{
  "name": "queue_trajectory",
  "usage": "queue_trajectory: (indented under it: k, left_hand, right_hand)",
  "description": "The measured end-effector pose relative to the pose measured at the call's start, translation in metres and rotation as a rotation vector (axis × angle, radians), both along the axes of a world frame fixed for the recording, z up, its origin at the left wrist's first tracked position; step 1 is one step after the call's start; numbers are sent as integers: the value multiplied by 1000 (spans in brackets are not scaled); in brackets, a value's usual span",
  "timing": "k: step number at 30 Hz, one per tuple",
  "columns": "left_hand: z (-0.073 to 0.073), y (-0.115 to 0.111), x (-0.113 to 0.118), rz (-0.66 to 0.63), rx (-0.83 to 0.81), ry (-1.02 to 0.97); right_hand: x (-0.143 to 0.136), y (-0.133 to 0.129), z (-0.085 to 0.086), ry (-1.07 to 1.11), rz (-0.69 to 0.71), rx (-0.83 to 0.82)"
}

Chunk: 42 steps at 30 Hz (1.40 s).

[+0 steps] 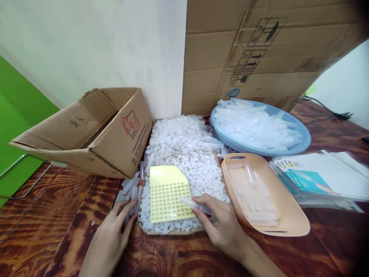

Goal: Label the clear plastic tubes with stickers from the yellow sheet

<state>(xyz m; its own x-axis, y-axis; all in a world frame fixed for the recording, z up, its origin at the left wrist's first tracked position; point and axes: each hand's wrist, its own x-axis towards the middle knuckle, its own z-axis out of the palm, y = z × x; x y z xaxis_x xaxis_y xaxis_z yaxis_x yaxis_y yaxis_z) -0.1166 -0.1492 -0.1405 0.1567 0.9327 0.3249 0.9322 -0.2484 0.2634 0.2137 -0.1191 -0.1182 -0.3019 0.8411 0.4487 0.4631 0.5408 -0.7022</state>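
Right hand pinches a clear tube aimed ten o'clock; keep it steady over that sticker sheet! Left hand, eight o'clock: grasp unclear.

Smooth plastic, glossy paper, matt cardboard, grained wood.
The yellow rectangular sticker sheet is shiny paper; the slim translucent tube over it, smooth plastic. Beneath, small white plastic pieces make a rough bed. Right, the peach oval tray is smooth, matt plastic. Left, the brown open-topped box is dull cardboard. The dark-brown streaked tabletop is wood with a sheen.
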Motion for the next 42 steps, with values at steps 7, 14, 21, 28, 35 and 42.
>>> queue_trajectory:
  k: [7, 14, 21, 28, 35, 42]
  left_hand:
    - [29, 23, 9, -124, 10, -71]
    - [67, 106, 49, -278, -47, -48]
    - [51, 192, 109, -281, -103, 35]
    - [66, 168, 113, -331, -72, -113]
    - [56, 81, 96, -609, -120, -433]
    - [26, 63, 101, -642, -150, -604]
  right_hand:
    - [2, 1, 2, -18, 1, -1]
    - [3, 4, 0, 32, -81, -41]
    - [1, 5, -3, 26, -74, -34]
    - [4, 8, 3, 147, -228, 21]
    - [3, 8, 5, 238, -184, -37]
    - [-1, 5, 3, 225, -2, -30]
